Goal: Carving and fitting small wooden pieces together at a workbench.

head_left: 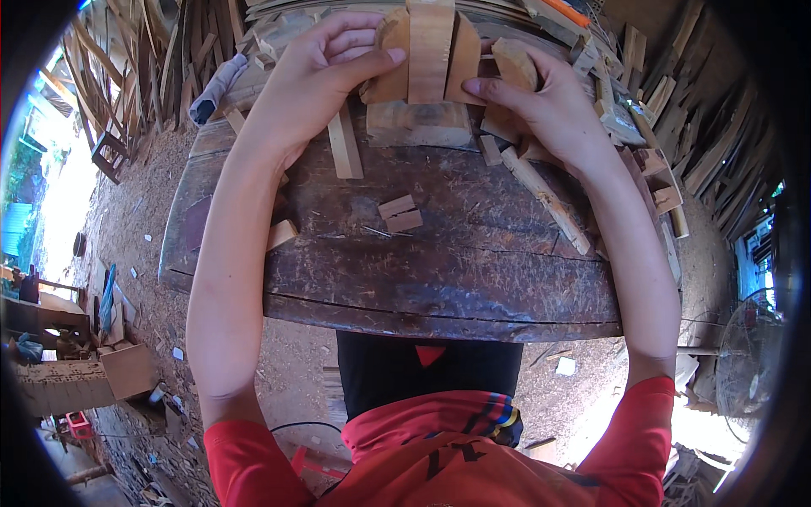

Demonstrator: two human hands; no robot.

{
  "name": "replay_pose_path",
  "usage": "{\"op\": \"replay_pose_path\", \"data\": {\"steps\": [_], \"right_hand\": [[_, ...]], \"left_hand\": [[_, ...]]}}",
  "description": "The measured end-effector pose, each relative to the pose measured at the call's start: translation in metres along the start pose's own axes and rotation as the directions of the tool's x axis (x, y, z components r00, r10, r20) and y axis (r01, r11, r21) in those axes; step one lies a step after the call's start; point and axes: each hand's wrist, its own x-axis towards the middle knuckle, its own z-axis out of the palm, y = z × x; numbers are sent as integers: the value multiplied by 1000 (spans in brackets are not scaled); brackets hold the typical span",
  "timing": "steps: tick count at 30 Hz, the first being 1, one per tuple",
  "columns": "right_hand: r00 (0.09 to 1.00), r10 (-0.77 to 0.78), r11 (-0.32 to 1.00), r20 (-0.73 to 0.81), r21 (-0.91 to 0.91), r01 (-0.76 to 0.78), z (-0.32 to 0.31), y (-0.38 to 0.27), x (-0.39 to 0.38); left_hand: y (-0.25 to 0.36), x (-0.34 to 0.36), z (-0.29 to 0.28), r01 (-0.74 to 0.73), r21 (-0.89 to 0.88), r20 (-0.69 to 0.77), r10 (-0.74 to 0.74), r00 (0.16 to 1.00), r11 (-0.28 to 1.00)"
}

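Note:
At the far part of the worn wooden bench (439,270), my left hand (346,68) grips a curved-edged wooden piece (390,80) against a tall, straight centre block (427,59). My right hand (532,97) holds another curved-edged piece (513,59), its thumb on an angled piece (465,51) beside the centre block. Some of my fingers are hidden behind the wood. A wide, pale block (418,127) lies below these pieces, and a narrow strip (345,148) lies beside it.
Small offcuts (400,215) and a rough stick (545,198) lie on the bench. A rolled cloth (218,89) is at the far left edge, an orange tool (562,13) at the back. Leaning planks (710,144) surround the bench; a fan (743,363) stands at right.

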Motion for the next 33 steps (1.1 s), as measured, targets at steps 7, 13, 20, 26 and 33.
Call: {"op": "replay_pose_path", "data": {"steps": [7, 13, 20, 26, 33], "right_hand": [[995, 97, 989, 7, -116, -95, 6, -8, 0], [1000, 13, 1000, -24, 11, -13, 7, 0, -2], [988, 153, 983, 26, 94, -155, 3, -13, -9], [987, 160, 982, 19, 103, -161, 3, -10, -10], [989, 149, 987, 16, 62, -150, 3, -9, -12]], "left_hand": [[-5, 2, -3, 20, 142, -35, -15, 999, 990], [-7, 3, -3, -47, 106, 44, 42, 998, 993], [-1, -2, -2, -85, 196, 98, 66, 993, 977], [-2, -1, -2, -106, 153, 146, 83, 986, 983], [1, -3, 6, -104, 212, 113, 81, 990, 972]]}}
